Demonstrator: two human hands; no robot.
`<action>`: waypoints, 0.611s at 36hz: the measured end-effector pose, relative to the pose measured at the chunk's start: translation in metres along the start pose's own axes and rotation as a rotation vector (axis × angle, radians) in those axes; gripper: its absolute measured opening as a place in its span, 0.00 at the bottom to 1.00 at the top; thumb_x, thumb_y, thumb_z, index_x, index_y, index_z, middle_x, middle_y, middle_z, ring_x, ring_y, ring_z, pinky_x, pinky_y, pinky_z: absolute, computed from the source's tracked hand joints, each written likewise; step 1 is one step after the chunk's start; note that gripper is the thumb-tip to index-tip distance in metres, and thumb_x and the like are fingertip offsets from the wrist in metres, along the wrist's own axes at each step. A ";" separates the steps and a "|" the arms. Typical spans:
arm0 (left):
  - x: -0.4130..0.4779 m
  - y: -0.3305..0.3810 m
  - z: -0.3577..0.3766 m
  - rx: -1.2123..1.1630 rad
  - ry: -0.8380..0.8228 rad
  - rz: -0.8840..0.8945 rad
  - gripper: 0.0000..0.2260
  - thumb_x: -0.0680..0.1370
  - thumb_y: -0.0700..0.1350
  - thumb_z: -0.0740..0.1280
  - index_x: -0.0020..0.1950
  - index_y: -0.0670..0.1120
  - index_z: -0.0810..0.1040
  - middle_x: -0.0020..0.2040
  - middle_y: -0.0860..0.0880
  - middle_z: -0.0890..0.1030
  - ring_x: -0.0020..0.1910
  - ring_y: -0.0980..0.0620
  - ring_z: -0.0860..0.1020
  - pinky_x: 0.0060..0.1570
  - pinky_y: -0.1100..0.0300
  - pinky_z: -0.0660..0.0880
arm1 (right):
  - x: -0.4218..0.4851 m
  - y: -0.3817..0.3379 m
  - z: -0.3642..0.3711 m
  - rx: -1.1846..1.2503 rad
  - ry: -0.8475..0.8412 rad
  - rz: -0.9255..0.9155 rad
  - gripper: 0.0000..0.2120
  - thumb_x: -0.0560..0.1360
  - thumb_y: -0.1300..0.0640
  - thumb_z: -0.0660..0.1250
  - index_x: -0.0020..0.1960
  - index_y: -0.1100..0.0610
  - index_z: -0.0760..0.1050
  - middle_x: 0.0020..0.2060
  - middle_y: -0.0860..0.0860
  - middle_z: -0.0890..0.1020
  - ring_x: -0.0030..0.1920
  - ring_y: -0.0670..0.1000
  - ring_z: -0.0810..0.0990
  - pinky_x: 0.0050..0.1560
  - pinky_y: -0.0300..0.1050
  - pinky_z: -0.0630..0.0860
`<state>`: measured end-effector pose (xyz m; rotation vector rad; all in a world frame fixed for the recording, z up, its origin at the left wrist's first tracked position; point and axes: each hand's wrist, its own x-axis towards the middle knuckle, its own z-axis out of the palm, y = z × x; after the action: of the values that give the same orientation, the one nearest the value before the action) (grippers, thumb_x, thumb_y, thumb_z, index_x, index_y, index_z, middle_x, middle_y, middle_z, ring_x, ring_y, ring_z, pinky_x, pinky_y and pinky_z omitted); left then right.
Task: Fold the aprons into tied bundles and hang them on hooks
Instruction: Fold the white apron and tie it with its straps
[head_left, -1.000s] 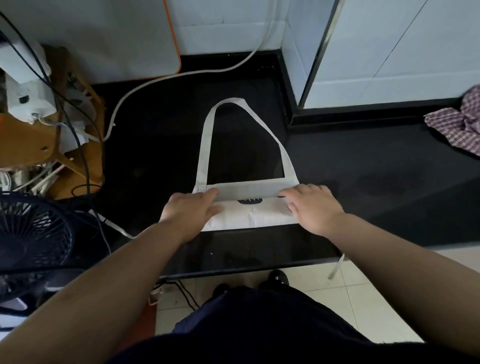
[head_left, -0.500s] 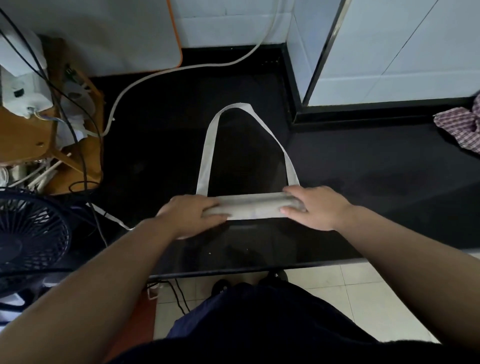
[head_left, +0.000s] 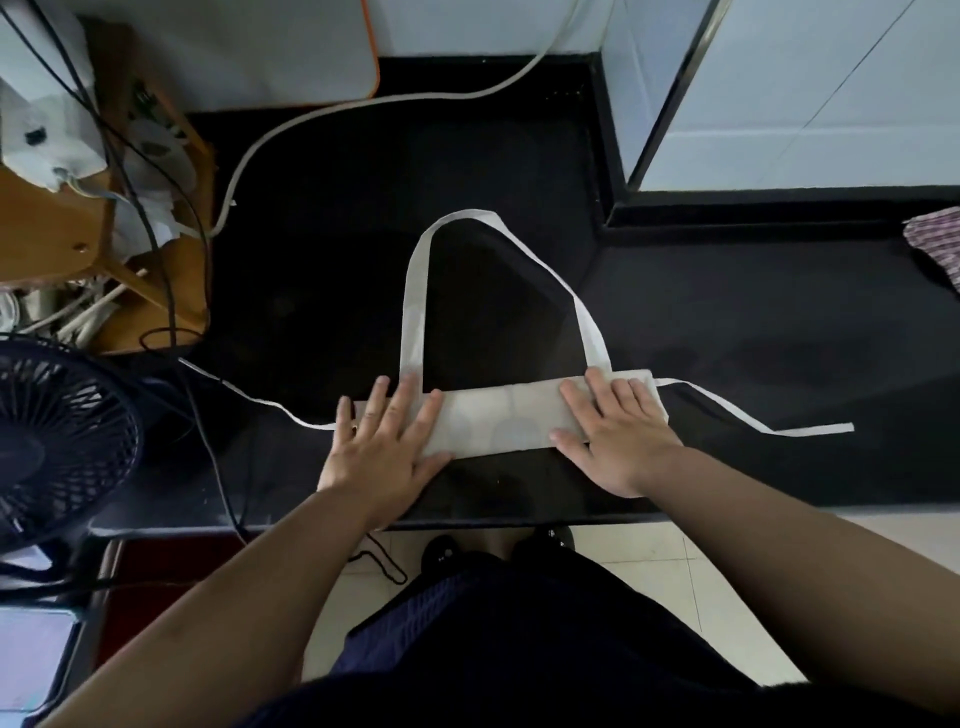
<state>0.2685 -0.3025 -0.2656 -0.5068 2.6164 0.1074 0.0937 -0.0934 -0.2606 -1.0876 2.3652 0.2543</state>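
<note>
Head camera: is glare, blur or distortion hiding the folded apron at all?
Head view: the folded apron reads sharp and pale against the dark counter; faint sheen near its front edge, no strong glare; wide-angle bending bows the frame's edges; left hand and right hand look unblurred.

The apron is now one flat narrow band, its dark logo folded out of sight. The left hand and right hand no longer curl round it but press its ends flat, and the ties now trail outward.
</note>
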 end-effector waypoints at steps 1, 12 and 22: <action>-0.003 -0.005 0.002 -0.027 -0.007 -0.050 0.29 0.77 0.65 0.37 0.72 0.56 0.27 0.77 0.48 0.32 0.76 0.45 0.33 0.73 0.41 0.36 | -0.001 -0.001 -0.003 0.026 0.034 0.005 0.33 0.75 0.35 0.35 0.76 0.48 0.45 0.75 0.53 0.49 0.74 0.57 0.53 0.75 0.52 0.43; -0.006 0.031 -0.029 -1.043 0.280 -1.027 0.33 0.75 0.52 0.66 0.73 0.41 0.56 0.72 0.41 0.55 0.68 0.40 0.60 0.64 0.47 0.63 | 0.002 -0.024 -0.019 0.096 0.155 -0.001 0.17 0.82 0.46 0.52 0.68 0.50 0.64 0.63 0.53 0.67 0.62 0.54 0.71 0.63 0.48 0.63; 0.018 0.038 -0.043 -1.961 0.370 -1.147 0.29 0.67 0.48 0.78 0.64 0.43 0.71 0.50 0.49 0.80 0.40 0.53 0.78 0.41 0.60 0.76 | 0.008 -0.023 -0.027 0.173 0.101 -0.019 0.16 0.81 0.48 0.55 0.67 0.51 0.65 0.59 0.55 0.70 0.58 0.56 0.73 0.58 0.49 0.71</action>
<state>0.2206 -0.2800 -0.2361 -2.4669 1.0914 2.2041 0.0965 -0.1238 -0.2407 -1.0621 2.4127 -0.0126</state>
